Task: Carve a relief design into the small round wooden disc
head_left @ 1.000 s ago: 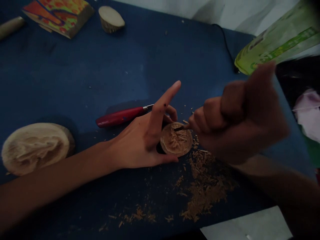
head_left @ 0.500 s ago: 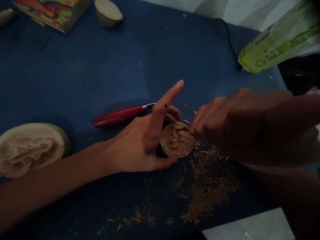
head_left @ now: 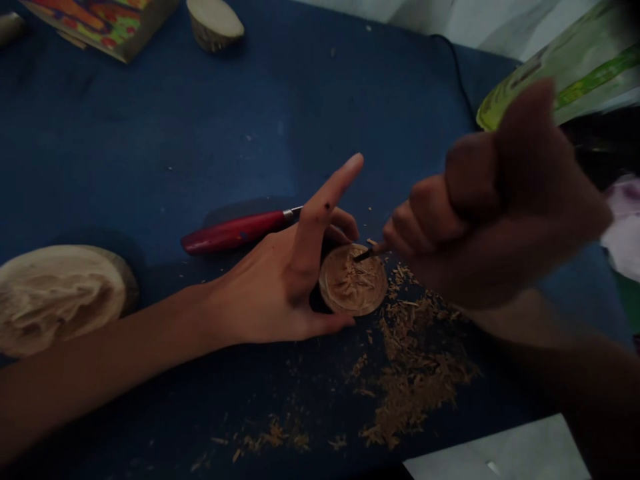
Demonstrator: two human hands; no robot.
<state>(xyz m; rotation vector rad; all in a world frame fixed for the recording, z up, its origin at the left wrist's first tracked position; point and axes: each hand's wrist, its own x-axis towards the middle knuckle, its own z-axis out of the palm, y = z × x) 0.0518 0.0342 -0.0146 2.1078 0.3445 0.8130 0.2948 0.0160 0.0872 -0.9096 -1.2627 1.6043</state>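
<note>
Tool [head_left: 366, 255] clenched in the right hand [head_left: 493, 223] could, if overpushed, skid left into the left hand [head_left: 280, 287] pinching the disc [head_left: 353, 290].

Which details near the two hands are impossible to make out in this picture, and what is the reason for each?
All in the head view:
Carving tool: most of its handle is hidden by the right hand.
Red-handled tool: its metal end disappears behind the left hand.
Carved wooden disc: its pattern is too dim and small to identify.
Carved oval wood slab: cut off by the left edge, partly covered by the left forearm.
</note>
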